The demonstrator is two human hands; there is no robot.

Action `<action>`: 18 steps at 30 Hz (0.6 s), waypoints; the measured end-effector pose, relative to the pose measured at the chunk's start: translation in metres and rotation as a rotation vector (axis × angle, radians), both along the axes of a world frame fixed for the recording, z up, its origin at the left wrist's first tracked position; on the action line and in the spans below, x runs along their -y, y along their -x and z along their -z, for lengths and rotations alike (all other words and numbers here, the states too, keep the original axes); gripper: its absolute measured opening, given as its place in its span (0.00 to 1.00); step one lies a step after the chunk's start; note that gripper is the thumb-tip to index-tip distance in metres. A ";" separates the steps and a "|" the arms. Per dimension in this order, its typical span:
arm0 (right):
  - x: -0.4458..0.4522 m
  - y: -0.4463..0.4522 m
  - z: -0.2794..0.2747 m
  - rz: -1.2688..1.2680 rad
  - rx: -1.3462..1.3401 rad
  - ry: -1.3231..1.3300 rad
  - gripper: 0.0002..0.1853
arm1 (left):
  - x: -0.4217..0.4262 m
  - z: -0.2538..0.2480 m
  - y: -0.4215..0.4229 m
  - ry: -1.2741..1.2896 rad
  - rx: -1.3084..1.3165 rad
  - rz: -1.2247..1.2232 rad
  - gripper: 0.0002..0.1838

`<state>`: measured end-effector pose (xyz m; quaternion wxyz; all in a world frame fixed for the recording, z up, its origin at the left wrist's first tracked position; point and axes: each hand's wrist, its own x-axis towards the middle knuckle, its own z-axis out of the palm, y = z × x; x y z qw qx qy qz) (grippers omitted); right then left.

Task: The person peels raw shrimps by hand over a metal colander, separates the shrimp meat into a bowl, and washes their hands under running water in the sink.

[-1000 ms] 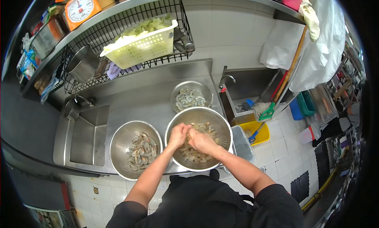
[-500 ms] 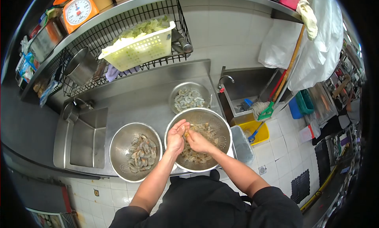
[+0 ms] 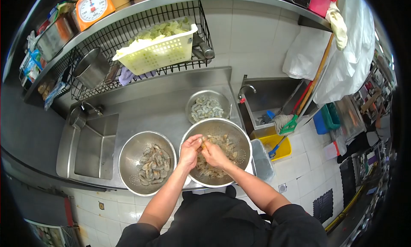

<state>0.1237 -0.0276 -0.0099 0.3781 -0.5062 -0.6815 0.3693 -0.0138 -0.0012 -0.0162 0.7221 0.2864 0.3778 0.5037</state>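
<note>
Both hands meet over a large perforated metal colander (image 3: 244,138) with brownish shrimp shells (image 3: 222,146) in it. My left hand (image 3: 189,152) is closed, its fingertips pinching a small shrimp (image 3: 203,141) that is mostly hidden. Pressed against the same shrimp are the thumb and fingers of my right hand (image 3: 215,155). To the left, a second colander (image 3: 128,161) holds grey unpeeled shrimp (image 3: 155,165). Behind the shells, a smaller metal bowl (image 3: 195,97) contains pale peeled shrimp (image 3: 208,108).
A steel sink (image 3: 95,148) is set into the left of the counter (image 3: 145,110). Above hangs a wire rack with a yellow basket (image 3: 158,54) of leafy pieces. A clear plastic tub (image 3: 262,161) and yellow bucket (image 3: 278,146) stand at right.
The head view has shifted slightly. My left fingers have curled in more over the shrimp, and both hands stay together above the shells.
</note>
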 end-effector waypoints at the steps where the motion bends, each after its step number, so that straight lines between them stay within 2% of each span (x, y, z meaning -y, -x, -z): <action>1: 0.000 0.000 0.000 -0.005 0.005 -0.003 0.13 | -0.001 -0.002 0.003 -0.003 0.005 -0.005 0.15; 4: 0.003 0.006 -0.005 0.033 0.009 -0.007 0.14 | -0.001 -0.006 0.007 0.025 -0.066 0.001 0.12; 6: 0.008 0.011 -0.011 0.097 0.040 0.081 0.13 | -0.002 -0.006 0.004 0.087 -0.016 -0.068 0.12; 10: 0.017 0.004 -0.013 0.050 0.099 0.039 0.12 | -0.016 0.008 0.008 0.095 0.098 -0.145 0.12; 12: 0.021 -0.011 -0.008 0.039 0.372 -0.081 0.08 | -0.024 0.005 0.019 0.090 -0.115 -0.139 0.13; 13: 0.013 -0.024 0.002 -0.093 0.727 -0.116 0.10 | -0.025 0.003 0.023 0.068 -0.173 -0.069 0.14; 14: 0.013 -0.034 0.014 -0.096 0.728 -0.116 0.10 | -0.023 0.002 0.023 0.070 -0.172 -0.072 0.14; 16: 0.014 -0.041 -0.001 0.082 0.886 -0.311 0.15 | -0.014 -0.010 0.020 0.041 -0.299 0.048 0.16; 18: 0.001 -0.040 -0.005 0.073 0.786 -0.288 0.19 | -0.012 -0.006 0.015 -0.001 -0.349 0.072 0.18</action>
